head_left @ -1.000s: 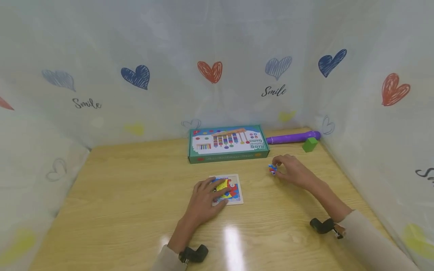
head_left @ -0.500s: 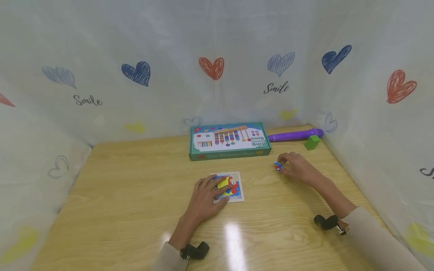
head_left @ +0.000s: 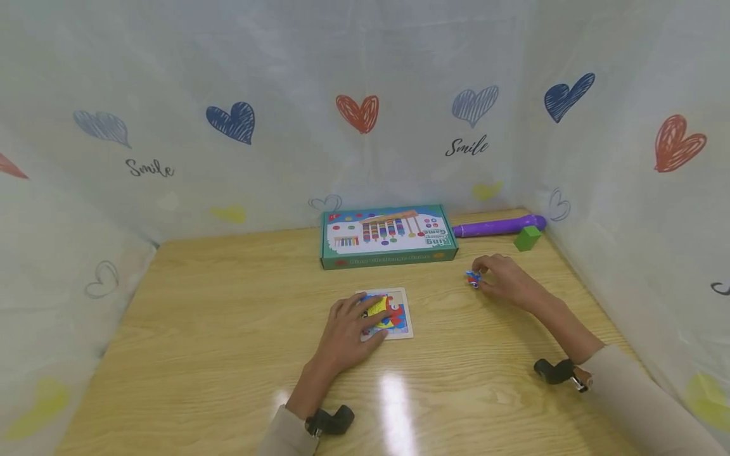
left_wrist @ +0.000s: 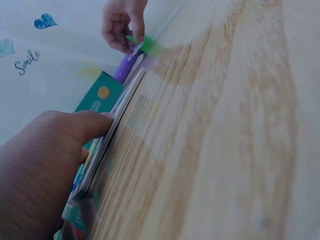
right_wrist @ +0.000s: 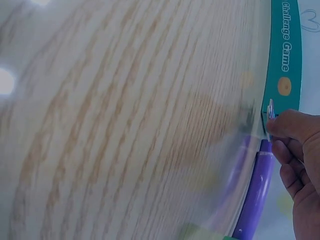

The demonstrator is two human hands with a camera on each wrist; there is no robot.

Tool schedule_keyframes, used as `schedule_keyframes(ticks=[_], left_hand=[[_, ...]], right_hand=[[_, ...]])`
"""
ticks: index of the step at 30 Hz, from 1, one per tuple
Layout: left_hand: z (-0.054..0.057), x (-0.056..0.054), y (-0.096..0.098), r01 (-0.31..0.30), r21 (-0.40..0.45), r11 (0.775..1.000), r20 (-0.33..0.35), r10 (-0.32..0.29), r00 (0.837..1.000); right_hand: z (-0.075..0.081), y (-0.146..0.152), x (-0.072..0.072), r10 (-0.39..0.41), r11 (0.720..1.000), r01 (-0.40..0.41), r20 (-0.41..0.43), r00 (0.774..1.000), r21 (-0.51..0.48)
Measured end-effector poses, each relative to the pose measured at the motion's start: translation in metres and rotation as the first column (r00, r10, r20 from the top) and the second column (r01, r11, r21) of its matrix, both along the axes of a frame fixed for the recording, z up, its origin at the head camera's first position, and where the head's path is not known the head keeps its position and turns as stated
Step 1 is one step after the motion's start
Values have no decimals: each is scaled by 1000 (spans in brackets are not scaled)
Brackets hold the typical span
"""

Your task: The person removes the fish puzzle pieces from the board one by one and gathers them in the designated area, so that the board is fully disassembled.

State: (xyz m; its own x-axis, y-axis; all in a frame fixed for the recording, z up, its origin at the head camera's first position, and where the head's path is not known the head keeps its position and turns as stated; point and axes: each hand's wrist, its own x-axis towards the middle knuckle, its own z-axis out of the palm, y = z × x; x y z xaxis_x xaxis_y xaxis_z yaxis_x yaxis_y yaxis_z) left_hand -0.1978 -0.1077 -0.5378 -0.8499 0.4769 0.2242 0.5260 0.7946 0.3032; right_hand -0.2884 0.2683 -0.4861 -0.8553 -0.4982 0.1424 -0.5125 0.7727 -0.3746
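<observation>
My left hand (head_left: 345,332) lies with spread fingers across the left part of a small jigsaw puzzle (head_left: 408,316) in a pale square frame, covering some of its yellow, red and blue picture. An unfilled patch shows near its upper right corner. In the left wrist view the thumb (left_wrist: 90,125) rests at the puzzle's near edge (left_wrist: 102,155). To the right, my right hand (head_left: 507,282) pinches a blue and red puzzle piece (head_left: 473,278) between thumb and fingertips, held above the table. The right wrist view shows this piece (right_wrist: 270,107) edge-on.
A green Ring Challenge Game box (head_left: 388,237) lies behind the puzzle. Right of it are a purple stick-like thing (head_left: 493,227) and a green block (head_left: 527,239). Heart-printed curtains (head_left: 285,158) enclose the back and sides of the wooden table (head_left: 228,329).
My right hand has drifted slightly to the right with the puzzle piece. The left hand stays on the puzzle. The head view has shifted a little.
</observation>
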Motion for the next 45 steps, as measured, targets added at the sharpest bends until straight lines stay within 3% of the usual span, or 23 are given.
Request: schedule_keyframes(ticks=[26,33,45], left_hand=[[2,-4,-5,3,9,1000,-24,-2,1000],[-2,-2,-3,14,-14,1000,-4,-14,1000],[-1,-1,-1,3,3,1000,14,-3,1000]], right_hand=[[-8,0,-9,13,999,-11,-45,999,49],[-9,-1,-3,-10,995,12,-18,1000,103],[-1,-18,7,24,999,-23,-26,999,40]])
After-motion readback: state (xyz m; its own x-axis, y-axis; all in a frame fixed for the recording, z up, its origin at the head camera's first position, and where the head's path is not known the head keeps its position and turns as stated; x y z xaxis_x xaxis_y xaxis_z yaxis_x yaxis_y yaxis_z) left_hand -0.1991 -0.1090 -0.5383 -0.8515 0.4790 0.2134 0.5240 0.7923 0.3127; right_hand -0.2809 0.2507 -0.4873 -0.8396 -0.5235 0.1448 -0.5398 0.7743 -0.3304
